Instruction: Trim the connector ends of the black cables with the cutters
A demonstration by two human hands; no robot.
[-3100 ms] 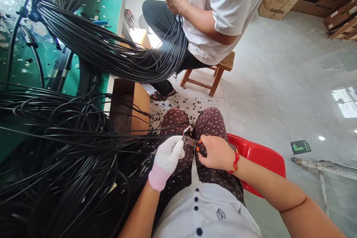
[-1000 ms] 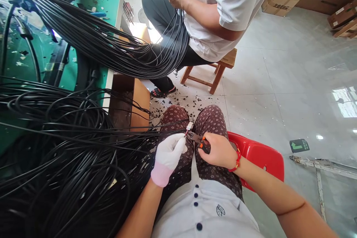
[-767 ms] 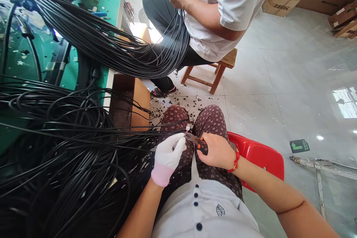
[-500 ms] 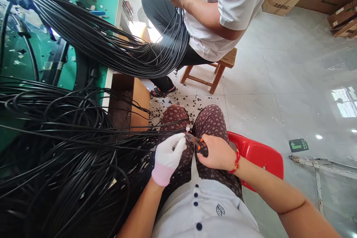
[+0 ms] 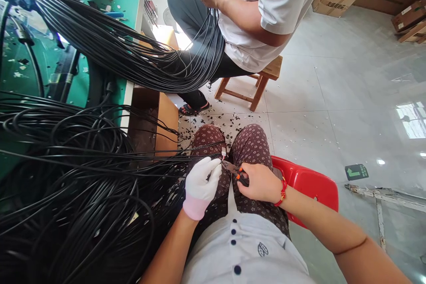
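My left hand (image 5: 201, 182), in a white glove with a pink cuff, pinches the end of a black cable (image 5: 203, 158) above my lap. A small white connector (image 5: 223, 151) sticks up just beyond its fingertips, with a bit of red beside it. My right hand (image 5: 261, 182) is bare and closed around pliers (image 5: 232, 168) with black and orange handles. Their jaws reach the cable end at the glove's fingertips; whether they bite on it is too small to tell. More black cables run in from the left, beside my left hand.
A heap of black cables (image 5: 100, 142) fills the left side, by a green table (image 5: 128, 9). Ahead, a co-worker (image 5: 246, 17) sits on a wooden stool (image 5: 262, 77) with a cable bundle (image 5: 133, 53) across the lap. A cardboard box (image 5: 168, 122) stands below the table; scraps litter the floor.
The pliers have turned slightly and their handles look a little further apart. The white connector has shifted slightly. Both hands stay in nearly the same place.
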